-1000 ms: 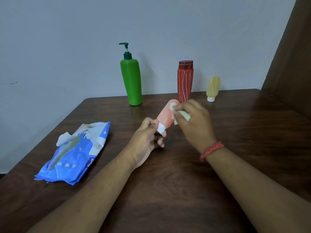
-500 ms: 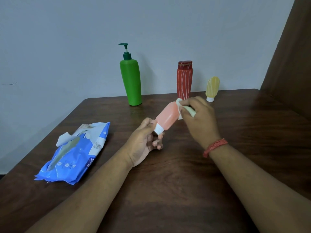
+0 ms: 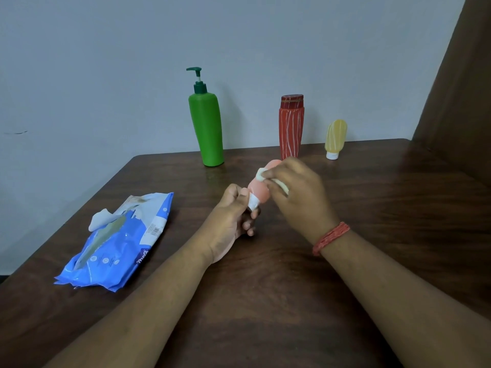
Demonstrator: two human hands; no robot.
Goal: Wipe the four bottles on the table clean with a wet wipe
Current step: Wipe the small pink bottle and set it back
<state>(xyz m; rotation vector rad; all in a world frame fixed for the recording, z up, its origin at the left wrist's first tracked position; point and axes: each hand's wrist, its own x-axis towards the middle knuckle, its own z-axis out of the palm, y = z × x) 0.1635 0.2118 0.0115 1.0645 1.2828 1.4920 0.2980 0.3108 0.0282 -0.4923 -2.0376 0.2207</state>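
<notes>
Currently the small pink bottle (image 3: 259, 185) is pinched by its white cap in the left hand (image 3: 233, 216), tilted above the tabletop (image 3: 385, 208), while a wet wipe (image 3: 261, 174) is gripped against its body by the right hand (image 3: 295, 189). Held only at the cap, the bottle could probably slip or twist free under rubbing pressure. Beyond the hands stand the green pump bottle (image 3: 207, 128), red bottle (image 3: 291, 126) and yellow bottle (image 3: 335, 138), well apart; open room lies right of the hands, and the wipes packet (image 3: 119, 243) lies left.

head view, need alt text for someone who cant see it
A left hand holds a pink bottle by its white cap while the right hand rubs it with a wet wipe. Green, red and yellow bottles stand behind; a blue wipes pack lies left.
</notes>
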